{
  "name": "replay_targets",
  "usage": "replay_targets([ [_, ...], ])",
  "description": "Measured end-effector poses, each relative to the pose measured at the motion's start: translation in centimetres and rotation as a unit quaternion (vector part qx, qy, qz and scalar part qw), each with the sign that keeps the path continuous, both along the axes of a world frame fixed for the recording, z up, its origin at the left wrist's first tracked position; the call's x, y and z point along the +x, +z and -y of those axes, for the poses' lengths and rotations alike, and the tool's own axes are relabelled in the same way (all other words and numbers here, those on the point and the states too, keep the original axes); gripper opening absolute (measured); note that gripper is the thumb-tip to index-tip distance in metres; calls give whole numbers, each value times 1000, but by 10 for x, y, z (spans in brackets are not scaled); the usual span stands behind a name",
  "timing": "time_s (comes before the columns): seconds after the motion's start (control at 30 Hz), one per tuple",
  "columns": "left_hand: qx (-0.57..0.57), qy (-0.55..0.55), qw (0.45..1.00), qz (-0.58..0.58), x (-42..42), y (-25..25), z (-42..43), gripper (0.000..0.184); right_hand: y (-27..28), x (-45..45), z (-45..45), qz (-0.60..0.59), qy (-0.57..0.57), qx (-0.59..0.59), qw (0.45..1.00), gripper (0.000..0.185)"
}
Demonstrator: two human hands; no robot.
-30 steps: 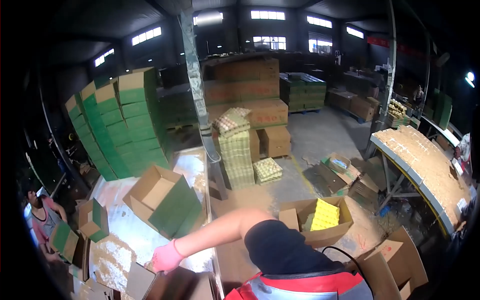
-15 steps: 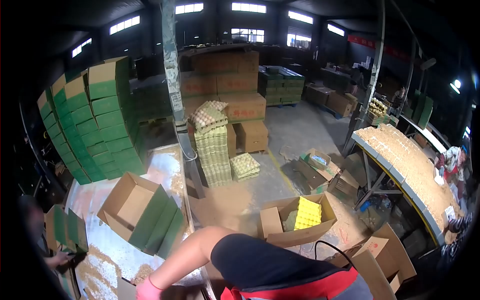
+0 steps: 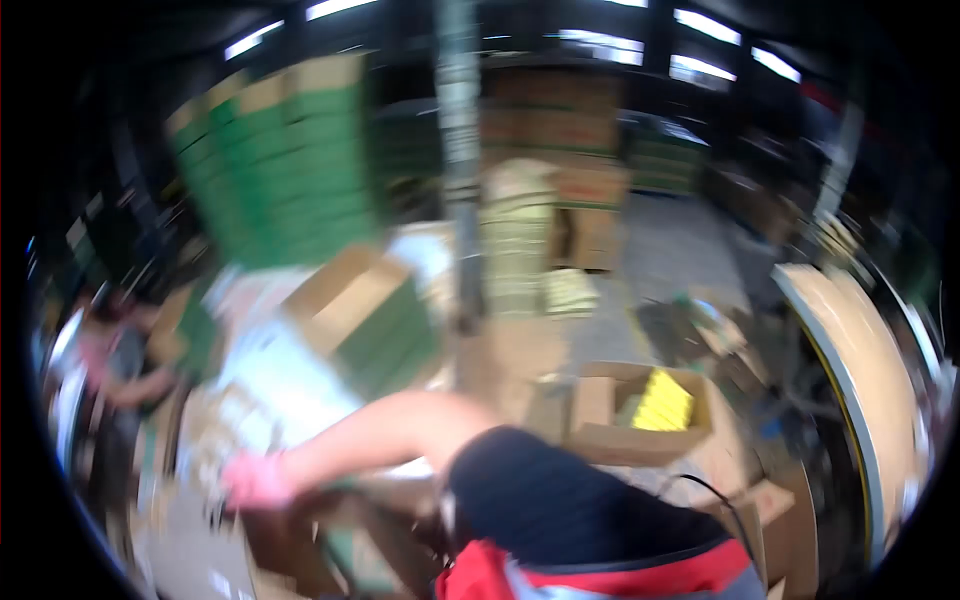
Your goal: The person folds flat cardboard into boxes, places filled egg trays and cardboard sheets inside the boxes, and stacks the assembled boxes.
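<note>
My right arm reaches across to the left, ending in my right hand (image 3: 262,482) in a pink glove. Motion blurs its fingers, but its outline is compact and closed at the upper edge of an open cardboard box (image 3: 290,545) low in the view. A greyish flap (image 3: 195,545) of cardboard lies just below and left of the glove. Part of a green and brown surface shows inside the box. My left hand is out of view. Beyond my arm, an open green and brown carton (image 3: 385,335) lies tilted on the pale, sawdust-strewn table (image 3: 265,350).
Green cartons (image 3: 285,165) are stacked at the back left. A metal post (image 3: 460,130) stands beside piled egg trays (image 3: 517,255). Right of my arm, an open box (image 3: 640,445) holds a yellow tray (image 3: 663,402). Another person (image 3: 125,365) works at the left.
The whole view has swung left, shifting the surroundings rightward and blurring them. My right hand now appears higher and further left, and more of the box beneath it shows.
</note>
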State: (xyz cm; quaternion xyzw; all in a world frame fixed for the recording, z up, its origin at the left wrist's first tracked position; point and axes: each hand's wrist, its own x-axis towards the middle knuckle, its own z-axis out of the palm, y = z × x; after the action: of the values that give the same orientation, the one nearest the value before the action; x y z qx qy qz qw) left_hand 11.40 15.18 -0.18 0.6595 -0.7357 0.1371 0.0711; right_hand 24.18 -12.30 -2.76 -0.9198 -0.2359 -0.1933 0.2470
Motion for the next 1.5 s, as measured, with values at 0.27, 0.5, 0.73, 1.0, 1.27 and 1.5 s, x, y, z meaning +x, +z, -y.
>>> replay_targets([
  [0.27, 168, 291, 932, -137, 46, 16, -129, 16, 4, 8, -25, 53, -32, -340, 938, 9],
  [0.5, -29, 474, 874, -104, 13, -15, -54, 48, 3, -83, -127, 36, 125, -563, 816, 21],
  [0.73, -23, 454, 888, -70, 65, -131, -36, 48, 15, -73, -81, -98, 42, -132, 986, 44],
  [1.0, -58, 632, 741, -220, 52, -13, -66, 83, -67, -52, -101, -62, -81, 145, 984, 60],
  [1.27, -29, 535, 744, -400, 21, -69, -49, 76, -123, -96, -66, -170, -221, 350, 894, 59],
  [1.5, -331, 462, 555, -608, -31, -199, -130, 60, -27, -123, -130, -187, -60, 339, 920, 78],
])
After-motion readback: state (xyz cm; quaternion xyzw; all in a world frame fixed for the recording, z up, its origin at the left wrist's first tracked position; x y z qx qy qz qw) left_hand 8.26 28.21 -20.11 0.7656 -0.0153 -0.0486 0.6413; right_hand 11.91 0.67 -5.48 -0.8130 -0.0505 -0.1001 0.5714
